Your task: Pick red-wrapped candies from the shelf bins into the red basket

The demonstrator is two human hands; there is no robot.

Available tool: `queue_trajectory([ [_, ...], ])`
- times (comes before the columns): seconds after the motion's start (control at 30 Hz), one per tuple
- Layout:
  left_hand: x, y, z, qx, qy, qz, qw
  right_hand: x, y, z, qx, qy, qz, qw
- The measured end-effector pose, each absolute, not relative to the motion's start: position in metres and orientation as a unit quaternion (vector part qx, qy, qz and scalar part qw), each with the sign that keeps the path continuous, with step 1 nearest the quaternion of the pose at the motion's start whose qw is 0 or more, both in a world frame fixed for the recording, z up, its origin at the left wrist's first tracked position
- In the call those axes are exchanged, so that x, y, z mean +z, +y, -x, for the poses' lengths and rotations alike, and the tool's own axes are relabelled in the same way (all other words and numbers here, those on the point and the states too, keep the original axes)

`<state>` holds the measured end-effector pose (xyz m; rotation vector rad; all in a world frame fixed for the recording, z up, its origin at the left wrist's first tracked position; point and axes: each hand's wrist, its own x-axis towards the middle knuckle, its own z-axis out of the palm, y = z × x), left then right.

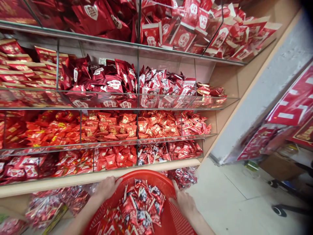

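Note:
A round red plastic basket (174,217) with perforated sides is at the bottom centre, held between both hands. Inside it lie many small wrapped candy packets (143,204), red with white and dark prints; orange-red ones sit at its lower left. My left hand (107,187) grips the basket's left rim, its thumb over the edge. On the right side, my right hand (183,199) holds the rim, with the fingers partly hidden by the wall. The basket's far rim is close to the front edge of the lowest shelf (156,167).
Wooden shelving with clear dividers holds red candy packets (112,125) in several tiers. Plastic bags of packets (49,207) lie beneath the bottom shelf, with another bag (184,176) right of the basket. A grey pillar (246,107), cardboard box (280,166) and chair base (281,209) stand at right.

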<state>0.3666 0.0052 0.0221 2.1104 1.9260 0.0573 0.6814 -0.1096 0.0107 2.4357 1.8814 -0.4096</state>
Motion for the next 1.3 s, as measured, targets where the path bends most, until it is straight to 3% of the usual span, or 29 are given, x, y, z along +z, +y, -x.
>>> queue_trajectory([
  [0.3, 0.005, 0.028, -0.39, 0.079, 0.605, -0.75, 0.255, 0.035, -0.08, -0.675, -0.117, 0.602, -0.789, 0.028],
  [0.5, -0.003, 0.028, -0.388, 0.09, 0.619, -0.737, 0.256, 0.067, -0.001, -0.636, -0.081, 0.642, -0.753, -0.12],
  [0.83, -0.005, 0.028, -0.383, 0.073, 0.628, -0.739, 0.231, 0.025, 0.063, -0.619, -0.098, 0.621, -0.766, -0.133],
  [1.0, -0.007, 0.028, -0.383, 0.071, 0.634, -0.737, 0.225, 0.012, 0.059, -0.644, -0.119, 0.582, -0.761, -0.26],
  [1.3, -0.003, 0.025, -0.382, 0.083, 0.629, -0.739, 0.226, 0.003, 0.043, -0.677, -0.235, 0.453, -0.636, -0.579],
])
